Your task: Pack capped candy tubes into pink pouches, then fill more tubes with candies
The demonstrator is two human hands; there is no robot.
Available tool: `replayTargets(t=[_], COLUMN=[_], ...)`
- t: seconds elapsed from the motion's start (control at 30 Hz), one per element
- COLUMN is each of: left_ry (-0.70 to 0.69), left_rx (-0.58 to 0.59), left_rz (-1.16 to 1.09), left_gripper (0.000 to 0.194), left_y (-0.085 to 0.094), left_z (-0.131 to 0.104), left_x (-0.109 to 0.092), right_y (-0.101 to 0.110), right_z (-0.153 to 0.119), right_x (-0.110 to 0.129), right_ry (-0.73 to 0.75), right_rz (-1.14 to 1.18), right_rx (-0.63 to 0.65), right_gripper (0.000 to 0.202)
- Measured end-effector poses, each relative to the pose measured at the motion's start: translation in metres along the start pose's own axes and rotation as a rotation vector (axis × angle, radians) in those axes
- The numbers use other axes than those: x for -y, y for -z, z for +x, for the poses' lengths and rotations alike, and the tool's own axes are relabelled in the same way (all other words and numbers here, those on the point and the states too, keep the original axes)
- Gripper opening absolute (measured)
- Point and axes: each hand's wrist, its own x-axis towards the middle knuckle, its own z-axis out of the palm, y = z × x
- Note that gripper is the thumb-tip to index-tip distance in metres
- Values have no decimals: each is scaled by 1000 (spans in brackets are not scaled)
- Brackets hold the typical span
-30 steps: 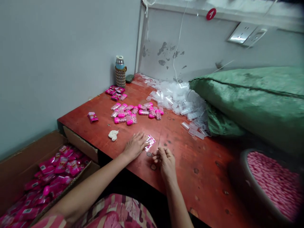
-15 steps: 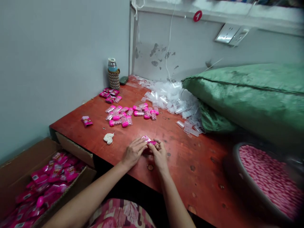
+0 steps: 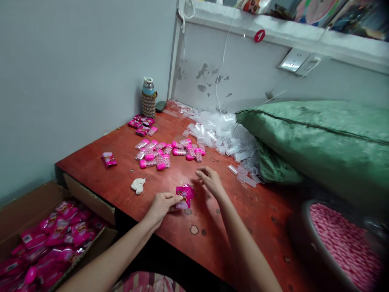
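Observation:
My left hand (image 3: 161, 206) pinches a flat pink printed wrapper (image 3: 185, 194) by its lower left side, just above the red table. Apart from the wrapper, my right hand (image 3: 210, 179) reaches over the table with its fingers loosely bent and apart; I see nothing in them. Just beyond its fingertips lies a group of small clear bottles with pink caps (image 3: 190, 152), filled with pink beads or pellets. More such bottles (image 3: 156, 156) lie to the left of that group.
A cardboard box (image 3: 91, 198) of pink wrapped packs stands at lower left. A crumpled white scrap (image 3: 138, 185) and one wrapped pack (image 3: 108, 159) lie on the red table (image 3: 237, 235). Clear tubes (image 3: 219, 129), a green sack (image 3: 319, 125) and a tub of pink pellets (image 3: 304, 227) occupy the right.
My right hand has let go of the wrapper and moved up and right towards the bottles. The wrapper stays in my left hand, now more fully visible. The view has tilted slightly up.

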Motion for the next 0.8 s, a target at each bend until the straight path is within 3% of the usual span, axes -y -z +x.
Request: replayTargets(t=[0.07, 0.2, 0.37, 0.47, 0.6, 0.67, 0.8], left_ry=[10, 36, 23, 36, 44, 29, 2], left_rx=[-42, -132, -223, -250, -263, -251, -216], left_rz=[-43, -182, -365, -490, -659, -705, -727], left_gripper=[21, 21, 24, 19, 9, 8, 8], left_y=[1, 1, 5, 7, 5, 1, -10], left_z=[0, 1, 5, 10, 17, 20, 20], left_x=[0, -4, -13, -16, -15, -13, -12], right_y=[4, 1, -10, -11, -15, -23, -46], right_z=[34, 86, 96, 68, -9, -53, -114], right_x=[-1, -2, -5, -5, 2, 5, 11], right_ry=[-23, -104, -145, -113, -48, -83, -178], right_rz=[-96, -192, -147, -40, 247, 439, 536], right_rx=[-131, -238, -186, -135, -1, 123, 132], right_gripper=[25, 24, 20, 27, 32, 30, 27])
